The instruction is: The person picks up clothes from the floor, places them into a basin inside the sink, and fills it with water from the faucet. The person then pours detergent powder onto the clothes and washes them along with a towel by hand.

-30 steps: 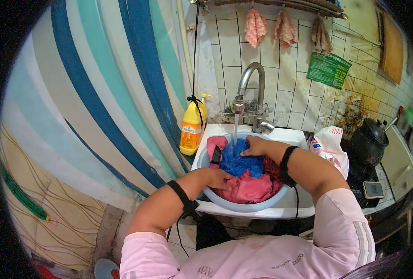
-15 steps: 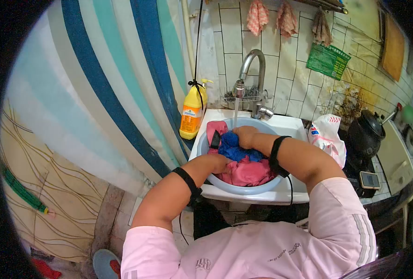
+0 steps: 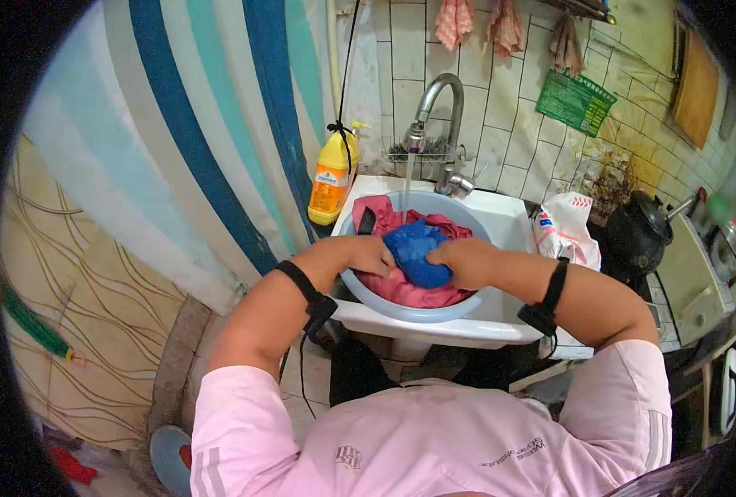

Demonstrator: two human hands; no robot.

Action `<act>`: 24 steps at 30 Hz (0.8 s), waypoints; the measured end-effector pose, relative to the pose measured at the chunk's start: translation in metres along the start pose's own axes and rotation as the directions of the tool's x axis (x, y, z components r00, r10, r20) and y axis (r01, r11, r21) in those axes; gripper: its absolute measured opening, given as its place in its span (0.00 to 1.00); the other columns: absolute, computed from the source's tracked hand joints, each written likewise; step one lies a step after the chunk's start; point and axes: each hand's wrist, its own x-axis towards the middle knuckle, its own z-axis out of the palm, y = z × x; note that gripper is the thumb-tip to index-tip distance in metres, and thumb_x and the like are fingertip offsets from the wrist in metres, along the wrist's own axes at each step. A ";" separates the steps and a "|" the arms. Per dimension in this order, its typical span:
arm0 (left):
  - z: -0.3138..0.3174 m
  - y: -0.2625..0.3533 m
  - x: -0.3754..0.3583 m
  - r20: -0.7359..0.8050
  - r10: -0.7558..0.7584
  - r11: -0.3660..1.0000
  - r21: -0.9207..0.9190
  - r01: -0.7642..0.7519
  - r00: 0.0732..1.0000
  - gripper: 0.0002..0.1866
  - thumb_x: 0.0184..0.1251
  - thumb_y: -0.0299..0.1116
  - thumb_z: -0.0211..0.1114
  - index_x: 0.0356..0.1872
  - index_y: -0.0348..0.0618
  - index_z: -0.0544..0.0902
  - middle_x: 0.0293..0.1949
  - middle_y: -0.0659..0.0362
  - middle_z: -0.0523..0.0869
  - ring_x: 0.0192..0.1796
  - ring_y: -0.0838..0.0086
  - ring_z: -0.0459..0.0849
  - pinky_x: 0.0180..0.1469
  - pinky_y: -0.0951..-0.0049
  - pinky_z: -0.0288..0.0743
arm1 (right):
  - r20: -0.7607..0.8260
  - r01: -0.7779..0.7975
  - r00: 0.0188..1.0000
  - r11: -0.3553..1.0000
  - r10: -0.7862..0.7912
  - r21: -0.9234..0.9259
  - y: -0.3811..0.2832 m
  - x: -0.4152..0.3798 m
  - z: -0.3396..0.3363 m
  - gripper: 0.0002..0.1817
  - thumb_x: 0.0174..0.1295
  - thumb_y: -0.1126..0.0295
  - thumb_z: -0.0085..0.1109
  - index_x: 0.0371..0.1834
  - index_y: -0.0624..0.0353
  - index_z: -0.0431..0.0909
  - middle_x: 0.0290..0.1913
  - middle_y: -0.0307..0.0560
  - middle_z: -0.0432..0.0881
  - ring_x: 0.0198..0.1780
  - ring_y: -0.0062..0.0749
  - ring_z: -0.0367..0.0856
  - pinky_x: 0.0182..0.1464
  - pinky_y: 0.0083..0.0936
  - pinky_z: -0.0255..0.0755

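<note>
A wet pink garment (image 3: 401, 290) fills the light-blue basin (image 3: 353, 286). On top of it is a bunched blue cloth (image 3: 418, 247). My right hand (image 3: 466, 260) is closed on the right side of the blue cloth. At the left of the cloth, my left hand (image 3: 372, 253) has its fingers curled down into the pink fabric, gripping it. Water runs from the faucet (image 3: 415, 137) into the basin behind the blue cloth. My fingertips are partly hidden in the folds.
The basin sits in a white sink (image 3: 513, 240). A yellow pump bottle (image 3: 331, 178) hangs by a black cord to the left, beside a striped curtain (image 3: 177, 124). To the right are a white plastic bag (image 3: 565, 232) and a black pot (image 3: 637, 232).
My right hand has drawn back from under the faucet toward me, bringing the blue cloth nearer. My left hand has shifted up and left. The camera view has moved slightly.
</note>
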 end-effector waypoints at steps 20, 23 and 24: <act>-0.017 -0.054 0.041 -0.401 -0.243 0.848 0.355 0.394 0.883 0.20 0.56 0.34 0.59 0.51 0.39 0.78 0.68 0.51 0.64 0.68 0.56 0.64 0.65 0.63 0.63 | 0.258 -0.056 0.965 0.997 0.041 0.051 0.024 0.017 0.044 0.25 0.55 0.59 0.62 0.53 0.61 0.74 0.45 0.62 0.79 0.49 0.56 0.78 0.53 0.43 0.70; -0.026 -0.034 0.049 -0.055 -0.344 0.933 0.089 0.348 0.937 0.20 0.54 0.35 0.62 0.49 0.40 0.80 0.68 0.50 0.64 0.67 0.55 0.65 0.65 0.62 0.63 | 0.290 -0.043 0.956 0.999 0.036 0.015 0.033 0.031 0.047 0.24 0.55 0.59 0.62 0.52 0.59 0.75 0.43 0.61 0.80 0.47 0.55 0.79 0.51 0.44 0.71; -0.025 -0.026 0.043 -0.118 -0.283 0.959 -0.002 0.285 0.952 0.22 0.54 0.38 0.63 0.51 0.41 0.78 0.67 0.48 0.63 0.67 0.54 0.64 0.65 0.62 0.63 | 0.324 -0.032 0.946 0.999 0.027 0.008 0.033 0.030 0.048 0.24 0.54 0.59 0.62 0.52 0.58 0.75 0.44 0.61 0.80 0.48 0.55 0.79 0.51 0.44 0.71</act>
